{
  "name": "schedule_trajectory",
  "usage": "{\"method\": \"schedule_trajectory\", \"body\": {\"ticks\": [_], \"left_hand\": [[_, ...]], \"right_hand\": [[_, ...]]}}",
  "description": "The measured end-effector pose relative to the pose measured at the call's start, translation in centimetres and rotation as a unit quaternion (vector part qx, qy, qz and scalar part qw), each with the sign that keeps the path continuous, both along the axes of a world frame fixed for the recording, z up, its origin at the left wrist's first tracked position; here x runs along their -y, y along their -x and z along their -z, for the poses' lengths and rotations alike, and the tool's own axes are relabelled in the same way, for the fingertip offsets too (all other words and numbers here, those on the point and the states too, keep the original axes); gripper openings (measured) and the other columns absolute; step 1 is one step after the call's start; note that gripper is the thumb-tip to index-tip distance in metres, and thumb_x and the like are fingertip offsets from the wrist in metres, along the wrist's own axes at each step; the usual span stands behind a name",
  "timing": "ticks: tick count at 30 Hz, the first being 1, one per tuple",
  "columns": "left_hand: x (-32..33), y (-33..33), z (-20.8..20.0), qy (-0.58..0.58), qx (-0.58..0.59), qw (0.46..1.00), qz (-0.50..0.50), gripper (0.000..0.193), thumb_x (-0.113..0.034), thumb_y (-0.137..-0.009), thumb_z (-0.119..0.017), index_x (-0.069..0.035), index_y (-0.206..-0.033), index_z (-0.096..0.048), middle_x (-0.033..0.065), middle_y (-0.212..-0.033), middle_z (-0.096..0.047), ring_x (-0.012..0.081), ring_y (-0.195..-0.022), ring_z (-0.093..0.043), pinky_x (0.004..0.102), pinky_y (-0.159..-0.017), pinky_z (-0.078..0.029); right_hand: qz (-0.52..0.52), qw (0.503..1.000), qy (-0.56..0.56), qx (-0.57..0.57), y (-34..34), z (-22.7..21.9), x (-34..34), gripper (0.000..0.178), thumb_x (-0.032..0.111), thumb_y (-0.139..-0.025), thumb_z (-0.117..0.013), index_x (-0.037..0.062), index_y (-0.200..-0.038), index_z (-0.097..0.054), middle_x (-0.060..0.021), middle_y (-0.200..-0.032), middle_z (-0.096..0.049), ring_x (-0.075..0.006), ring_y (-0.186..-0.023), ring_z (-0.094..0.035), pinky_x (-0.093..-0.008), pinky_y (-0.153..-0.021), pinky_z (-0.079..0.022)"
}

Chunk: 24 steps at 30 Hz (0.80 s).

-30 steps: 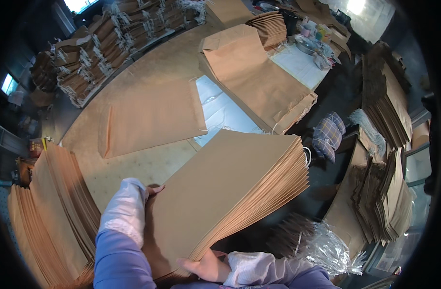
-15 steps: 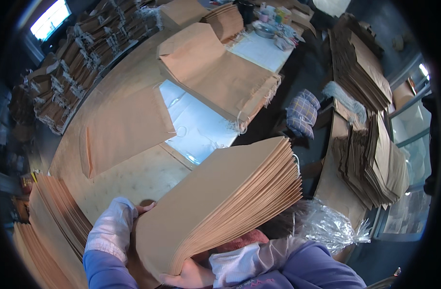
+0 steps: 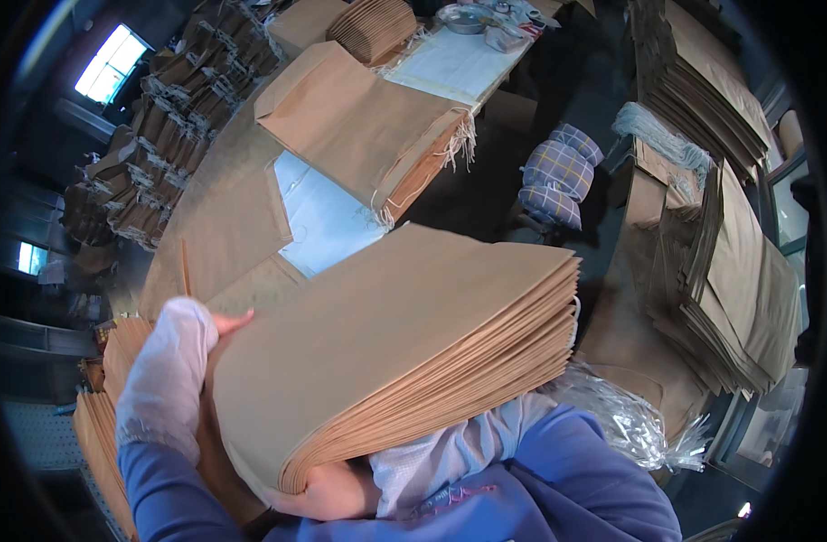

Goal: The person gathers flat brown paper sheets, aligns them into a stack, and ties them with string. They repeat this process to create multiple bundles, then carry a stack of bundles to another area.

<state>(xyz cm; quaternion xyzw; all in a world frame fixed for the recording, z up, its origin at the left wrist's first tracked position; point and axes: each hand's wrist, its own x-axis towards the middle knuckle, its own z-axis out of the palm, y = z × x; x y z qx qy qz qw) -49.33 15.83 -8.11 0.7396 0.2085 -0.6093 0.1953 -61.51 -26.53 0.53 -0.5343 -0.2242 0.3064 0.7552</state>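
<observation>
A thick stack of flat brown paper bags point(image 3: 386, 352) fills the middle of the head view, lifted off the table and tilted up to the right. My left hand point(image 3: 183, 348), in a white cuff and blue sleeve, grips the stack's left edge with the thumb on top. My right hand point(image 3: 332, 488) holds the stack from underneath at its near corner, fingers mostly hidden by the bags.
The wooden table point(image 3: 197, 244) bears a second bag stack with string handles point(image 3: 359, 126), white sheets point(image 3: 328, 217) and a single brown bag. More bag piles point(image 3: 730, 262) stand at the right and at the lower left point(image 3: 115, 361). Clear plastic wrap point(image 3: 630, 415) lies right.
The stack has come up closer to the camera and swung right; the view has turned right. Both hands keep their hold.
</observation>
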Motion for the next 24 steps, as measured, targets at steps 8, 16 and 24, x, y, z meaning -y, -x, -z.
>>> {"method": "schedule_trajectory", "body": {"ticks": [8,16,24], "left_hand": [[10.8,-14.5,-9.3,0.026,0.08,0.995,0.054,0.096,-0.083,-0.083,-0.039,-0.003,-0.136,-0.053,0.0144,-0.132,-0.059,0.0225,-0.119,-0.056,0.0385,-0.106,-0.039],[16.3,-23.7,-13.5,0.047,0.218,0.974,0.04,0.076,-0.067,-0.096,-0.036,-0.003,-0.125,-0.063,0.0095,-0.122,-0.065,0.0172,-0.11,-0.059,0.0358,-0.1,-0.043],[6.3,-28.4,-20.4,0.023,0.378,0.917,-0.12,0.075,-0.068,-0.092,-0.044,-0.002,-0.124,-0.064,0.0102,-0.125,-0.064,0.0204,-0.115,-0.057,0.0381,-0.103,-0.04]], "right_hand": [[-0.074,0.994,-0.046,0.069,-5.3,-3.0,7.6,0.022,0.021,-0.082,-0.065,0.0039,-0.095,-0.067,-0.0128,-0.093,-0.067,-0.0325,-0.086,-0.064,-0.0399,-0.079,-0.051],[-0.081,0.981,-0.052,0.166,-14.1,-4.8,8.2,0.021,0.022,-0.082,-0.064,0.0045,-0.094,-0.067,-0.0118,-0.09,-0.067,-0.0325,-0.083,-0.064,-0.04,-0.077,-0.051],[-0.024,0.912,-0.102,0.396,-27.8,-8.1,1.3,0.02,0.021,-0.082,-0.063,0.0065,-0.096,-0.067,-0.0101,-0.084,-0.066,-0.0309,-0.074,-0.063,-0.0378,-0.07,-0.052]]}}
